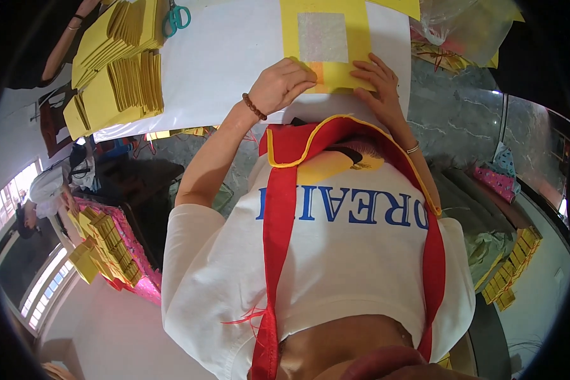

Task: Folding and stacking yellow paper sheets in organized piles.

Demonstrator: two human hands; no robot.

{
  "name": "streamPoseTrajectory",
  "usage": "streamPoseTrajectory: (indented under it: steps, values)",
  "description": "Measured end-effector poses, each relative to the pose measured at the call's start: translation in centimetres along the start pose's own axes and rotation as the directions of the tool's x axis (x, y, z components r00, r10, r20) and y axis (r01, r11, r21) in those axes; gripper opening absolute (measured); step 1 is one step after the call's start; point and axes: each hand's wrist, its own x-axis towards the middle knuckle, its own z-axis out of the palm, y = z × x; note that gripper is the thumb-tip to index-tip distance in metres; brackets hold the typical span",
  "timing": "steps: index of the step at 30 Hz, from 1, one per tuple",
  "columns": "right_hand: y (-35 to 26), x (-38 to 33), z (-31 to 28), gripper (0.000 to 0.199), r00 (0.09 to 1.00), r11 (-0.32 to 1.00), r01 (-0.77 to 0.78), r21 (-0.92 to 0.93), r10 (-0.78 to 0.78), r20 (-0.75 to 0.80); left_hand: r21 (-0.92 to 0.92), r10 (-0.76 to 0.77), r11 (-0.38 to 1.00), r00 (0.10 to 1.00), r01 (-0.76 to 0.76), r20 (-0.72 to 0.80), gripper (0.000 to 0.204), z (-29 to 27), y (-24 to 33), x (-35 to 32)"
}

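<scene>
On the white table a yellow paper sheet (335,79) lies flat in front of me. It bears a pale, shiny rectangle (323,38), with a small orange strip (318,72) below that near the sheet's close edge. My left hand (281,87) is curled, its thumb and fingertips together at the left side of the orange strip; whatever they may pinch is hidden. Spread fingers of my right hand (381,87) rest on the right part of the sheet, holding nothing.
Stacks of folded yellow paper (123,82) fill the table's left end. Teal-handled scissors (177,21) lie beside them. At the far right are a clear plastic bag (465,25) and more yellow paper. Another person's arm (66,41) shows at upper left. Bundled yellow stacks (111,244) sit lower left.
</scene>
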Motion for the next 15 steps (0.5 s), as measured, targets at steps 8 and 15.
streamPoseTrajectory:
  steps: [8, 15]
  values:
    - [0.28, 0.17, 0.30, 0.028, 0.998, 0.998, -0.061, 0.036, 0.062, -0.024, -0.136, -0.138, 0.979, 0.984, 0.152, 0.109, 0.012, -0.63, -0.95, 0.82]
    - [0.88, 0.13, 0.95, 0.030, 0.988, 0.958, -0.124, 0.259, 0.142, -0.053, -0.178, -0.161, 0.969, 0.984, 0.173, 0.083, 0.013, -0.47, -1.11, 0.79]
